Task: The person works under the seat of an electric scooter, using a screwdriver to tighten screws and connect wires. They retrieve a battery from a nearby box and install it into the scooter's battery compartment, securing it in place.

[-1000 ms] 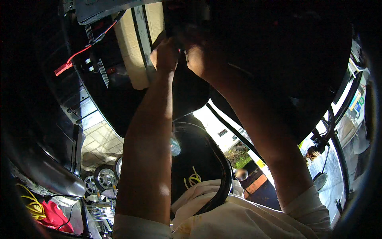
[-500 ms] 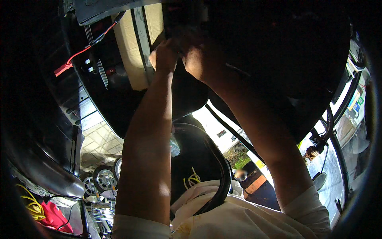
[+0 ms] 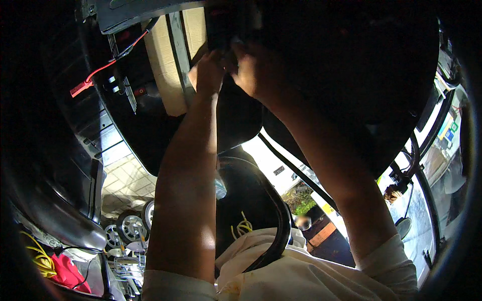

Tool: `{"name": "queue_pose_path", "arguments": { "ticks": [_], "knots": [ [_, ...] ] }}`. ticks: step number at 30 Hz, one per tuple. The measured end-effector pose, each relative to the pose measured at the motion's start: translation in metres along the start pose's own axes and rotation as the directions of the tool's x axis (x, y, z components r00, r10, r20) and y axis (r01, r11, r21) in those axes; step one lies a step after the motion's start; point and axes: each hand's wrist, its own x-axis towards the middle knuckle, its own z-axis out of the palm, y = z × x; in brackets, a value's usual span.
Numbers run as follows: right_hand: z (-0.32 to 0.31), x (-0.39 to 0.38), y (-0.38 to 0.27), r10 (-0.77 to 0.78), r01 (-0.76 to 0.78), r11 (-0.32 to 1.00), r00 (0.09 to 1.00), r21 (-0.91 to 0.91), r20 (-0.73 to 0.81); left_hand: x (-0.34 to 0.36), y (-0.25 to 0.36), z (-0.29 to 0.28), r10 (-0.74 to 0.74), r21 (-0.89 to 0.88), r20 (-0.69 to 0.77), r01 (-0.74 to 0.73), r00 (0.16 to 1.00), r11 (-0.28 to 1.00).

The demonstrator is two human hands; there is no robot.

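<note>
My left hand [image 3: 207, 74] is at the top middle, close to the right edge of a tan cardboard strip [image 3: 163, 70]. Its fingers are curled, and whatever they grip is lost in shadow. Beside it, my right hand [image 3: 252, 71] is also closed, its fingertips meeting near the left hand's over a very dark area. A dark grey bar [image 3: 178, 50] runs between that strip and a second cardboard piece [image 3: 196, 25]. To the left, a red connector [image 3: 82, 89] dangles on a red and black cable [image 3: 109, 62].
A large black panel [image 3: 351, 100] fills the upper right. Below are a curved black tube [image 3: 287, 215], spoked wheels [image 3: 131, 227] and a wire rack [image 3: 128, 265]. Coiled yellow cord [image 3: 44, 261] and red fabric [image 3: 69, 273] lie lower left. Paving [image 3: 128, 175] shows beneath the opening.
My right hand has turned and shifted slightly, and the bright light on its back has dimmed. The left hand stays at nearly the same spot.
</note>
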Motion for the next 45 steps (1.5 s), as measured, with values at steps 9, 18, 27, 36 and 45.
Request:
{"name": "queue_pose_path", "arguments": {
  "ticks": [9,18,27,36,45],
  "knots": [
    [0.000,0.001,0.002,-0.013,0.004,0.996,0.994,0.087,0.105,0.001,-0.005,0.005,-0.035,0.029,0.023,0.034,0.999,0.999],
    [-0.004,-0.001,-0.002,-0.058,0.055,0.997,0.997,-0.050,-0.047,-0.004,0.002,-0.001,-0.016,0.009,0.023,0.016,1.000,1.000],
    [0.002,-0.003,0.001,-0.013,0.014,0.999,0.999,-0.028,0.052,-0.001,-0.002,0.003,0.048,-0.051,-0.006,-0.048,0.999,0.998],
    [0.004,-0.002,0.000,0.066,-0.072,0.996,0.991,0.050,0.118,-0.002,0.004,-0.004,-0.044,-0.080,0.045,0.048,0.998,0.996],
    [-0.002,0.000,-0.001,0.159,-0.167,0.986,0.962,0.022,0.221,0.002,-0.002,0.002,-0.067,0.060,0.105,0.061,0.992,0.996]
  ]
}}
